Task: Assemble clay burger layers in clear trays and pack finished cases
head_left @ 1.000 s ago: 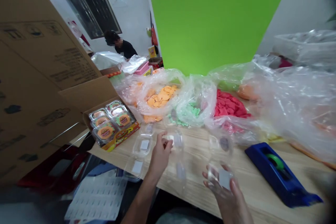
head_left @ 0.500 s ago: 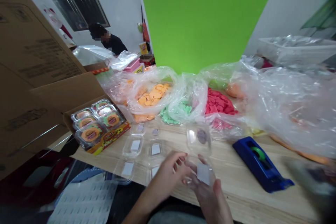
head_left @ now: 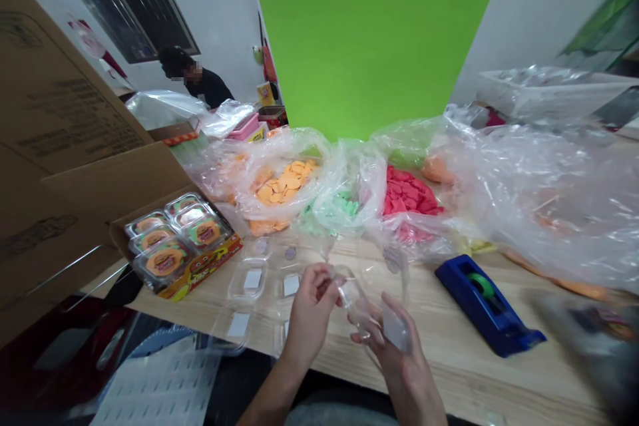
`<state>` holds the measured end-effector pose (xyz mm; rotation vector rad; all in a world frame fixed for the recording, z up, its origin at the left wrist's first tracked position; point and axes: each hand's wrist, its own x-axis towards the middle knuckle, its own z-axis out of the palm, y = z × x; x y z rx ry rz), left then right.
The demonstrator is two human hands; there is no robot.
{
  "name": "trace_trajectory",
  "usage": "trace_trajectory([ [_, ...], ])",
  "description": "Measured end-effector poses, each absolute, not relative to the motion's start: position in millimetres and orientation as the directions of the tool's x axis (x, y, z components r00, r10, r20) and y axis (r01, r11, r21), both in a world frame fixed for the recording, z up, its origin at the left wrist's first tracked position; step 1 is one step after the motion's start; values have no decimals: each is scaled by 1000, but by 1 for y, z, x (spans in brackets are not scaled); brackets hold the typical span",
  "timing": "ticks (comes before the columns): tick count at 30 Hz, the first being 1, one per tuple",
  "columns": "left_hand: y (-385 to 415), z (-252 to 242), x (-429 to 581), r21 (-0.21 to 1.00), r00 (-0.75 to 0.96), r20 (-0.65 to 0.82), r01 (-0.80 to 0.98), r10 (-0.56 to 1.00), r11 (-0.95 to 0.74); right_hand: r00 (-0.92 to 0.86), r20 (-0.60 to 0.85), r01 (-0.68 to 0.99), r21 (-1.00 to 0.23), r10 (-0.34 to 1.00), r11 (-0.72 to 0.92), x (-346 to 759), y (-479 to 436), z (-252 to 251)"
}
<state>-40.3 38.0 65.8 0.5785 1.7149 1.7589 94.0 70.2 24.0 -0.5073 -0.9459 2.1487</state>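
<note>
Fingers of the left hand point(head_left: 309, 313) are drawn close together on one edge of a clear plastic container point(head_left: 352, 289), while those of the right hand point(head_left: 404, 346), spread wider, hold it beside a white label point(head_left: 397, 334). It is raised above the wood-grained counter point(head_left: 474, 376), left of the blue tape dispenser point(head_left: 486, 306). Farther left of the dispenser lie labelled clear containers point(head_left: 248, 279), then a display box point(head_left: 214, 263) of burger-printed packs point(head_left: 164, 259). Beyond the dispenser, to its left, sit plastic bags point(head_left: 374, 176) with red pieces point(head_left: 409, 193), mint-green pieces point(head_left: 342, 203) and orange pieces point(head_left: 287, 183); a green board point(head_left: 379, 40) stands behind them. Well beyond the dispenser, far leftward, a person point(head_left: 204, 83) in dark clothing bends forward. Both forearms reach over the counter's near edge, left of the dispenser, the hands angled toward each other.
</note>
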Motion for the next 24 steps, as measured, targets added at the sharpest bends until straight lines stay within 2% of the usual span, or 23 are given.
trace_trajectory([
  [5, 51, 73, -49, 995, -727, -14, -80, 686, -65, -687, -3, -368, -861, 726, -352, 103, 66, 21],
  [11, 51, 74, -54, 999, -636, -50, -22, 770, 46, -706, -58, -245, -915, 706, -320, 113, 65, 29],
  [13, 50, 63, -59, 991, -617, -48, 68, 785, 115, -693, -122, -136, -946, 711, -294, 112, 67, 27],
  [15, 49, 46, -63, 946, -621, -17, 245, 784, 215, -643, -196, -30, -959, 740, -281, 110, 71, 18],
  [17, 47, 25, -63, 826, -634, 25, 449, 773, 341, -617, -255, 32, -953, 745, -300, 106, 75, 3],
  [19, 44, 5, -61, 645, -645, 74, 613, 761, 457, -646, -258, 59, -955, 718, -290, 102, 78, -13],
  [21, 41, -9, -56, 417, -647, 120, 721, 753, 553, -690, -189, 110, -981, 699, -157, 96, 81, -26],
  [24, 38, -19, -55, 150, -650, 153, 760, 744, 633, -731, -53, 162, -982, 680, 97, 83, 83, -37],
])
